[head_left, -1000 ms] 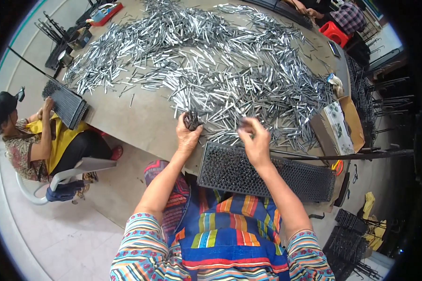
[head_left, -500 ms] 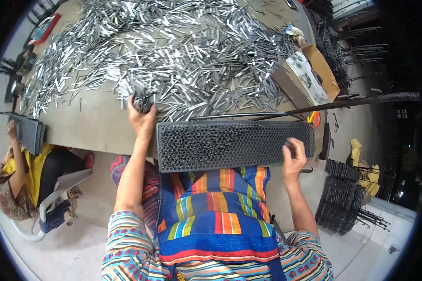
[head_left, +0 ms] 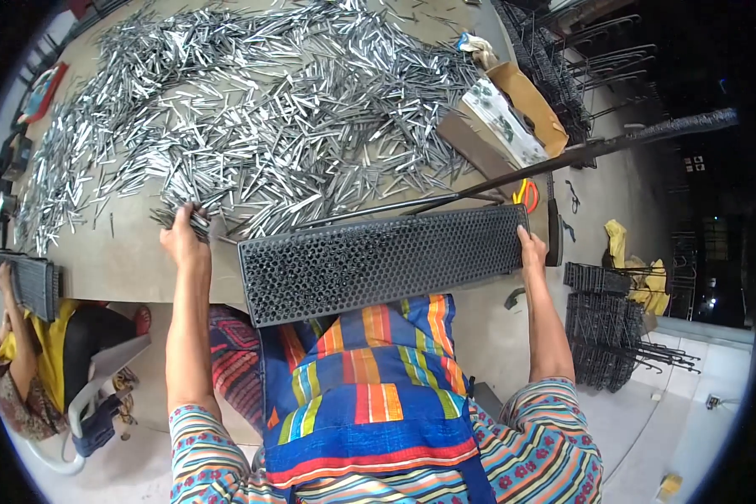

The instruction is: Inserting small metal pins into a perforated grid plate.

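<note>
A long black tray [head_left: 378, 267] full of round holes lies across my lap against the table's near edge, tilted with its right end farther away. Many holes toward its left look filled with something dark and glossy. My right hand [head_left: 532, 252] is closed on the tray's right end, thumb on top. Left of the tray and apart from it, my left hand [head_left: 182, 242] grips a small bunch of thin metal strips [head_left: 200, 223] at the near edge of the pile. That pile of loose silvery strips [head_left: 260, 126] spreads widely over the table.
A long dark rod [head_left: 554, 161] runs slanting just beyond the tray. Orange-handled scissors [head_left: 526, 195] and an open cardboard box [head_left: 531, 109] lie at the right. Stacked black racks [head_left: 605, 336] stand on the floor to the right. At far left sits another person with a similar tray [head_left: 32, 286].
My right hand has gone from hovering over the holes to gripping the tray's right end. The tray has turned, its left end now nearer me. My left hand still holds the strips.
</note>
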{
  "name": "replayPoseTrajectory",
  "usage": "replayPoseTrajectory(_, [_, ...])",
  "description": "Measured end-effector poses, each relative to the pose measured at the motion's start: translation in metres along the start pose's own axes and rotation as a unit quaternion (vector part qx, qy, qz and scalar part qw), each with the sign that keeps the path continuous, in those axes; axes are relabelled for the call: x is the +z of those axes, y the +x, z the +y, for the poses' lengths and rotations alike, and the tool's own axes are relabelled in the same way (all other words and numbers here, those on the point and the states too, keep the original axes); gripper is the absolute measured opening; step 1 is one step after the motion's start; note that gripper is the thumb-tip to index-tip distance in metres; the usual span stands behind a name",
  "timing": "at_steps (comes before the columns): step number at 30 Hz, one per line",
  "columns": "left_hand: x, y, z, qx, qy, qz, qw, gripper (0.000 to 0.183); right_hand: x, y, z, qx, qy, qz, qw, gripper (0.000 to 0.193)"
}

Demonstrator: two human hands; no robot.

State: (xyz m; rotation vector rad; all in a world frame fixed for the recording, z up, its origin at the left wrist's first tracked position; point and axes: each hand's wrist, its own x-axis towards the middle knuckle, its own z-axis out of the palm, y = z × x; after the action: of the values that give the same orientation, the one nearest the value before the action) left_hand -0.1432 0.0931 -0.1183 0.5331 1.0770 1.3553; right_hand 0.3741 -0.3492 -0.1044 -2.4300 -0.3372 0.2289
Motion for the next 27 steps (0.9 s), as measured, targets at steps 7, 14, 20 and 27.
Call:
replayPoseTrajectory(7, [0.024,-0.061,0.051,-0.203,-0.124,-0.149,0.960,0.015,0.019,-0.060,0.009,0.003,0.019,0.008,1.000,0.034])
replayPoseTrajectory(14, [0.057,-0.227,0.039,-0.247,0.028,-0.254,0.935,0.032,0.058,-0.118,-0.039,-0.025,0.080,0.012,0.996,0.032])
replayPoseTrajectory(20, [0.054,-0.288,-0.012,-0.455,0.061,-0.322,0.828,0.031,0.052,-0.166,-0.148,-0.345,-0.083,0.080,0.932,0.046])
replayPoseTrajectory(27, [0.030,-0.288,-0.023,-0.557,0.098,-0.459,0.685,0.037,0.078,-0.231,-0.188,-0.180,0.292,-0.621,0.705,0.043])
